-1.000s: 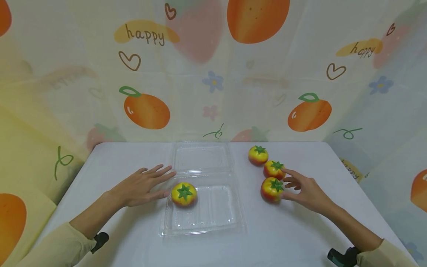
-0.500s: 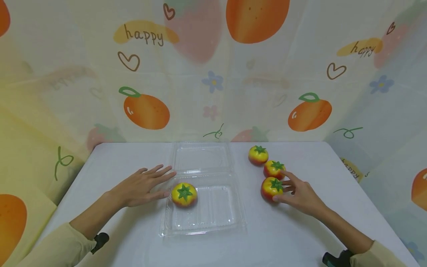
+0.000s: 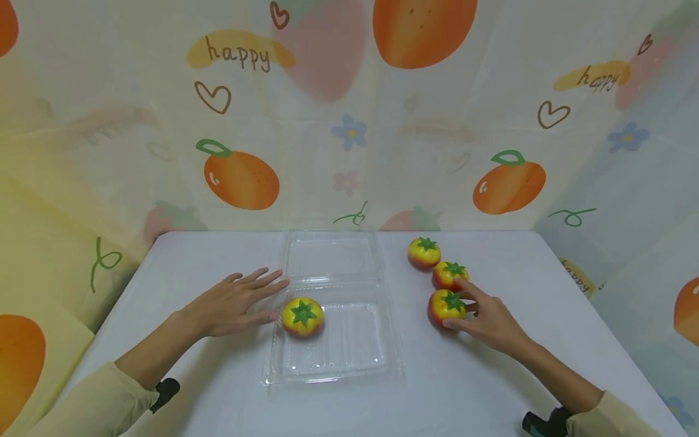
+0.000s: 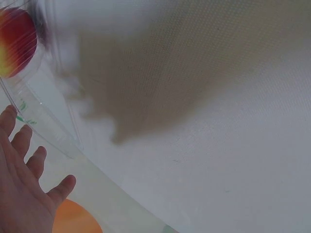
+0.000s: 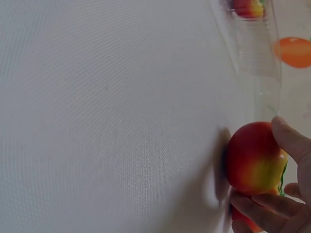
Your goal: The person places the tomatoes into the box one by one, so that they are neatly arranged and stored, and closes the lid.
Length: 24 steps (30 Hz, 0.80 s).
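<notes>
In the head view a clear plastic clamshell box [image 3: 360, 340] lies unfolded on the white table. One yellow-red toy tomato [image 3: 303, 317] with a green star-shaped leaf top sits in the left of its near half. My left hand [image 3: 226, 306] is spread at the box's left edge, fingers straight, thumb tip close beside that tomato. My right hand [image 3: 488, 318] pinches the nearest tomato [image 3: 445, 305] of the right-hand row. In the right wrist view, thumb and fingers lie on opposite sides of this tomato [image 5: 255, 158], which still appears down on the table.
Two more toy tomatoes, the middle one [image 3: 446, 276] and the far one [image 3: 424, 253], stand behind the pinched one. The box's lid half [image 3: 330, 258] reaches toward the table's back edge. A fruit-printed cloth [image 3: 306, 152] hangs behind the table [image 3: 207, 388].
My right hand has moved left and closed thumb and fingers round the nearest tomato. My left hand, the box and the other tomatoes have stayed in place.
</notes>
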Available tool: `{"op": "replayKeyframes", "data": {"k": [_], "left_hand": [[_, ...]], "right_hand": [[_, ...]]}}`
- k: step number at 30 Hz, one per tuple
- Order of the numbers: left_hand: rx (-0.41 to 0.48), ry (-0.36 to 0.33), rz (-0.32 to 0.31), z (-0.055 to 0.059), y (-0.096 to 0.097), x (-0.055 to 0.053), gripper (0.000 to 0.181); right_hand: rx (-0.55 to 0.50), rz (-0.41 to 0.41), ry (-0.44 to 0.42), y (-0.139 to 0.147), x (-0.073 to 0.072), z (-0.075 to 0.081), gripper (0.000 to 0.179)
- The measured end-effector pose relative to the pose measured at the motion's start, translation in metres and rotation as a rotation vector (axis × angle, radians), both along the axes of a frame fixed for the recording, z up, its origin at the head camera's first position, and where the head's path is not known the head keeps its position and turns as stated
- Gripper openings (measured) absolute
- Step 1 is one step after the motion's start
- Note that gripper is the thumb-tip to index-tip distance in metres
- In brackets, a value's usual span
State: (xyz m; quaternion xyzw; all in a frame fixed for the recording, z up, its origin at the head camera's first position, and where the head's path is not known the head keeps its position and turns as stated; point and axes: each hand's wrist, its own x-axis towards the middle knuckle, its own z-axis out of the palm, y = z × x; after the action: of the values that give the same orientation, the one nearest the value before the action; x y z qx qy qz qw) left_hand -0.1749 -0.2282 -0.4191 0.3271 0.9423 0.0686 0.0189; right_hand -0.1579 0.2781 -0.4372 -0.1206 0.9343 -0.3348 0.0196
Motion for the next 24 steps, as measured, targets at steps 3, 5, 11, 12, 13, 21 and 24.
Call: {"op": "replayKeyframes", "data": {"k": [3,5,11,12,13,21,24], "left_hand": [[-0.003,-0.005,0.000,0.001,0.000,0.001,0.068],[-0.003,-0.007,-0.002,0.001,0.000,0.001,0.068],[0.002,-0.003,-0.004,0.002,0.001,0.001,0.068],[0.002,-0.003,-0.004,0.002,0.001,0.001,0.068],[0.002,-0.002,-0.004,0.002,0.002,0.000,0.068],[-0.003,-0.001,-0.006,0.002,0.002,0.000,0.068],[-0.006,-0.005,-0.001,0.003,0.002,0.000,0.068]], "right_hand": [[-0.011,0.017,0.013,-0.001,0.000,0.000,0.080],[-0.022,0.033,0.014,-0.003,-0.001,0.001,0.078],[-0.040,0.063,0.011,-0.007,-0.001,0.003,0.078],[-0.037,0.063,0.009,-0.007,-0.001,0.003,0.079],[-0.034,0.063,0.007,-0.007,-0.001,0.003,0.079],[-0.007,0.108,0.003,-0.009,-0.003,0.007,0.081],[-0.001,0.145,0.003,-0.011,-0.005,0.011,0.081]]}}
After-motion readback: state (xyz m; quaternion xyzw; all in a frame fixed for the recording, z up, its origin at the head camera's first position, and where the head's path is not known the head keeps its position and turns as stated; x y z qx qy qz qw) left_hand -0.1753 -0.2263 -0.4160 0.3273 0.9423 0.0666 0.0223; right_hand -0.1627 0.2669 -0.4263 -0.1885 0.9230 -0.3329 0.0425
